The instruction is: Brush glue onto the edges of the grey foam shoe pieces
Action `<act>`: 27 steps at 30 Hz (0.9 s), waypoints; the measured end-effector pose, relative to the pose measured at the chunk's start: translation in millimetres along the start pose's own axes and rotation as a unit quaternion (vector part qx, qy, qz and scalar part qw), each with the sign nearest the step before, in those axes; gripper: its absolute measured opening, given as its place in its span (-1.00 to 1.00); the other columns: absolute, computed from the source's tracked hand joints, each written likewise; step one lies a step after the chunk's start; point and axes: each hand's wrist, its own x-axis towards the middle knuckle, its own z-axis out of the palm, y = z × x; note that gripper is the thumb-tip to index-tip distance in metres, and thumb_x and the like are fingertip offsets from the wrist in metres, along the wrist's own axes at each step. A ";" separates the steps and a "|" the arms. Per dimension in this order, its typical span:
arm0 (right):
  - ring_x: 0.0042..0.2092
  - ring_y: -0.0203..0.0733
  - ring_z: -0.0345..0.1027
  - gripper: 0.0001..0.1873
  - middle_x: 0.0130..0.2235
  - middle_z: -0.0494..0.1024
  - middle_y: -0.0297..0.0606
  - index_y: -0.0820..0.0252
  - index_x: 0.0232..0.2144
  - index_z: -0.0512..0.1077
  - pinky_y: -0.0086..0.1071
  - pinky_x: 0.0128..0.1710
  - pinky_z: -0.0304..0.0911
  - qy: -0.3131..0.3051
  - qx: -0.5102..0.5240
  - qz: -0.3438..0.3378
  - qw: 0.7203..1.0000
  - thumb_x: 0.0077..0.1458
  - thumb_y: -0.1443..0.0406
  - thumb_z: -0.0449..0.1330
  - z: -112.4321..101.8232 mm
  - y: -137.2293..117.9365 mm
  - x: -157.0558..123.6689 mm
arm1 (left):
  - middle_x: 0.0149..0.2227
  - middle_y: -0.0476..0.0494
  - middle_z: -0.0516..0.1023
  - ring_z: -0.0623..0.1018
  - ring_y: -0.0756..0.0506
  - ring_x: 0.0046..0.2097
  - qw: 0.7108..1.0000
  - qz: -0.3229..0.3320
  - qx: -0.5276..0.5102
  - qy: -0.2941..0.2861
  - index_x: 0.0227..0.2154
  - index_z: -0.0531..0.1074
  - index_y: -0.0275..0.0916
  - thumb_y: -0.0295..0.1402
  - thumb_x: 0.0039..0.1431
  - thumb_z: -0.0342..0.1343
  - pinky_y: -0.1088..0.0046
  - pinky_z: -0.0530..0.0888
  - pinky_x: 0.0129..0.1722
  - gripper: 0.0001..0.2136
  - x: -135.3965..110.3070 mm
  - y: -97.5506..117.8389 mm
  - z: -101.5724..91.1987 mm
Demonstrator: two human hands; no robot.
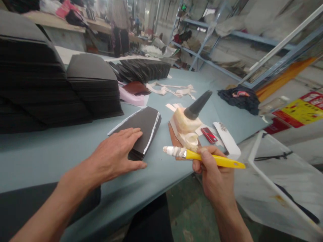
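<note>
Lying flat on the table (50,158), the left hand (114,153) is open, with the fingers close together and stretched out. Its fingertips rest on the near end of a small stack (145,126) of dark pieces with white edges, and the thumb lies on the table just beside it. This stack is in the middle of the table, a little towards the near edge.

The right hand (214,174) is closed around the yellow handle of a brush (202,156), thumb on top, and holds it almost level over the near edge of the table. The bristles point to the left and are covered with white paste.

Just behind the brush stands a pale pot (185,122) with a dark cone (199,104) leaning out of it to the right. Beside the pot, to the right, lie a small red card (209,135) and a white strip (227,137); the strip has dark print at its far end, but I cannot read it. A dark cloth (239,97) with a red label lies near the right edge, further back; the label is also too small to read. Two tall piles (93,87) of dark pieces stand along the left edge. Beyond the right edge, a yellow and red sign (300,111) carries writing that is too blurred to read.
</note>
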 end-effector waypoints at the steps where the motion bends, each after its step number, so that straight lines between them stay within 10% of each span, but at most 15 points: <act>1: -0.55 -0.34 0.29 -0.62 -0.58 0.46 -0.46 0.13 -0.37 0.46 -0.45 -0.51 0.22 -0.001 0.003 0.005 1.000 0.31 -0.01 0.33 -2.6 2.6 -1.7 | 0.48 -0.41 0.30 0.34 -0.42 0.48 1.000 0.015 -0.001 -0.010 0.40 0.32 -0.33 0.02 0.08 0.39 -0.09 0.35 0.47 -0.11 0.2 -5.1 -2.8; 10: -0.55 -0.36 0.28 -0.61 -0.59 0.46 -0.46 0.13 -0.42 0.43 -0.46 -0.51 0.21 -0.012 0.035 0.066 0.997 0.29 0.01 0.34 -8.0 23.7 -20.7 | 0.38 -0.25 0.49 0.44 -0.35 0.40 0.996 0.092 0.001 -0.019 0.25 0.49 -0.17 0.05 0.26 0.07 -0.08 0.30 0.46 -0.39 12.2 -29.3 -18.9; 16: -0.56 -0.36 0.28 -0.63 -0.60 0.45 -0.48 0.12 -0.43 0.41 -0.46 -0.52 0.20 -0.016 0.055 0.100 0.993 0.27 0.04 0.35 -3.3 31.8 -25.7 | 0.25 -0.23 0.59 0.55 -0.29 0.28 0.997 0.067 -0.020 -0.033 0.18 0.55 -0.24 0.21 0.28 -0.13 -0.01 0.41 0.33 -0.28 17.5 -30.0 -37.0; 27: -0.54 -0.33 0.30 -0.67 -0.59 0.46 -0.47 0.13 -0.37 0.46 -0.43 -0.50 0.22 -0.033 0.066 0.130 0.989 0.27 0.04 0.35 -3.2 43.6 -30.3 | 0.15 -0.14 0.58 0.51 -0.08 0.19 0.996 0.069 0.052 -0.027 0.18 0.45 -0.51 -0.10 0.10 -0.78 0.09 0.47 0.05 -0.01 19.9 -17.8 -48.1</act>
